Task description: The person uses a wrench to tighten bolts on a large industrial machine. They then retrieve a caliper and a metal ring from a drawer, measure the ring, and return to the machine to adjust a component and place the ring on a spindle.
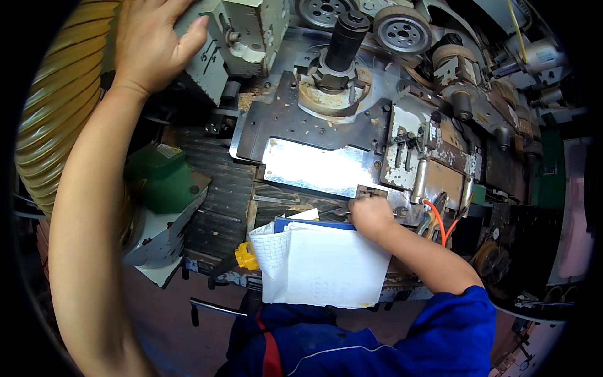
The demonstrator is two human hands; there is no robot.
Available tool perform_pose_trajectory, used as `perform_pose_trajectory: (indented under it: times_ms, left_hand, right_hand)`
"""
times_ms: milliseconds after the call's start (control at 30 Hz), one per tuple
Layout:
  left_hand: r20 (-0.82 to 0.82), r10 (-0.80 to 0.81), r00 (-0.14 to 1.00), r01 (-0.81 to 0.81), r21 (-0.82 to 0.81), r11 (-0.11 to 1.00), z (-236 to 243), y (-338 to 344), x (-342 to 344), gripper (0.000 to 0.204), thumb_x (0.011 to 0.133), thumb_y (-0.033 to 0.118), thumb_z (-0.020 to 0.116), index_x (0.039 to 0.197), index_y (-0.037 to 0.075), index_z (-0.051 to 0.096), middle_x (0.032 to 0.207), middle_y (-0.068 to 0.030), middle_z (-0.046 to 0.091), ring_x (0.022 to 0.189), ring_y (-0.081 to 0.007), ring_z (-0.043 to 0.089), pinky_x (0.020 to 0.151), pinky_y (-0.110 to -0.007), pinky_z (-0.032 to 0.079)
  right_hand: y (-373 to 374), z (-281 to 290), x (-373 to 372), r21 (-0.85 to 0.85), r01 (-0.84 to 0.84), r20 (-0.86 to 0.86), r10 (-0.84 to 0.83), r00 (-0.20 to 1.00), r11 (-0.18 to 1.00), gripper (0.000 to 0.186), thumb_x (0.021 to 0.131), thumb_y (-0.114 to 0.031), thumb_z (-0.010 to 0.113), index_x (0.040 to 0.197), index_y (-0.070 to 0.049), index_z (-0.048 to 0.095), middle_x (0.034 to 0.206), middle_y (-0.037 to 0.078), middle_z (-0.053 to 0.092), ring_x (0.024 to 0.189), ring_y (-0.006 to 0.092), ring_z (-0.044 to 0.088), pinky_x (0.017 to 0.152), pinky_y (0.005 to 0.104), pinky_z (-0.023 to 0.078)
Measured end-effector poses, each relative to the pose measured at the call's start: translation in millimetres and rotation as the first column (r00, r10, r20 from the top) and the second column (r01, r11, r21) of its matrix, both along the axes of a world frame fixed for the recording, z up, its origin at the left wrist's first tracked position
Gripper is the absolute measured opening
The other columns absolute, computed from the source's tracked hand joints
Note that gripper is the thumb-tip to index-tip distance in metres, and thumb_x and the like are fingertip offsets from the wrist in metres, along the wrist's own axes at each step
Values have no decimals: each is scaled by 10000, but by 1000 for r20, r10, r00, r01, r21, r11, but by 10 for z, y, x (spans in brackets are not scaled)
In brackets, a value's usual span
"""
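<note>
My left hand (151, 47) reaches to the far left and rests on a worn grey-green metal housing (254, 38). Its thumb stands apart, and the upper edge cuts off part of the fingers. Close to the front of the machine table, my right hand (373, 218) is closed in a fist, and dark metal shows beside it. What the fist grips is hidden. Just in front of that hand lies a stack of white papers (333, 264) on a blue clipboard (314, 222). Beyond it is a shiny metal plate (317, 166).
A black spindle (347, 41) with a large nut rises from the machine table. Feed wheels (402, 34) stand at the back right. A ribbed yellow hose (63, 113) runs down the left, near a green metal part (162, 179). Orange-handled pliers (436, 217) lie right of my right hand.
</note>
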State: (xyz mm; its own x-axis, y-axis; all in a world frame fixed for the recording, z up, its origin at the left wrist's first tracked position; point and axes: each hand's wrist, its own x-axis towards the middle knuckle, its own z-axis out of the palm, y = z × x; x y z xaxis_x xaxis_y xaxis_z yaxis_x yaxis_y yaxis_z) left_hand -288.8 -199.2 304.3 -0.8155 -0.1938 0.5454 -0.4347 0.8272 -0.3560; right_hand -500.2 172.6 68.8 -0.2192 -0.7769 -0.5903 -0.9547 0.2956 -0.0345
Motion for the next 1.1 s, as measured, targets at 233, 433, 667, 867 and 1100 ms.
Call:
perform_pose_trajectory:
  times_ms: [233, 433, 667, 867, 1100]
  left_hand:
    - [-22, 42, 999, -42, 8, 999, -49, 46, 23, 428, 725, 288, 748, 1108, 100, 708, 1409, -179, 552, 1414, -483, 396, 1173, -636, 299]
    - [-5, 58, 998, -58, 77, 995, -55, 39, 17, 445, 732, 306, 747, 1125, 101, 694, 1419, -178, 541, 1426, -483, 380, 1187, -619, 291]
    - [-62, -15, 998, 14, -17, 1000, -130, 1, -2, 439, 741, 304, 738, 1119, 86, 687, 1418, -188, 541, 1418, -487, 383, 1188, -604, 296]
    - [-62, -11, 998, 12, 5, 1000, -74, 37, -11, 454, 720, 304, 745, 1114, 84, 691, 1431, -193, 539, 1403, -493, 403, 1167, -616, 319]
    - [-111, -43, 993, 46, 18, 999, -97, -95, -162, 454, 760, 333, 724, 1151, 102, 704, 1447, -153, 555, 1413, -459, 410, 1174, -605, 307]
  right_hand:
    - [21, 232, 106, -72, 97, 32, -95, 995, 993, 326, 809, -313, 733, 963, -25, 739, 896, 191, 766, 829, 333, 763, 724, 459, 614]
    - [144, 333, -68, -374, 169, 73, -153, 986, 912, 295, 758, -164, 781, 985, -24, 655, 875, 181, 733, 783, 369, 737, 694, 465, 605]
    - [25, 1249, -66, -595, 263, 320, -77, 944, 760, 301, 785, -83, 722, 1072, -23, 655, 881, 197, 711, 793, 397, 719, 717, 461, 583]
    - [-281, 831, -111, -488, 631, 520, -380, 765, 603, 241, 832, -62, 670, 1060, 8, 635, 759, 192, 679, 655, 306, 689, 633, 380, 541]
    - [-427, 721, -69, -745, 443, 367, -248, 897, 500, 301, 851, -54, 709, 1134, 25, 646, 1101, 239, 634, 987, 449, 657, 866, 480, 540]
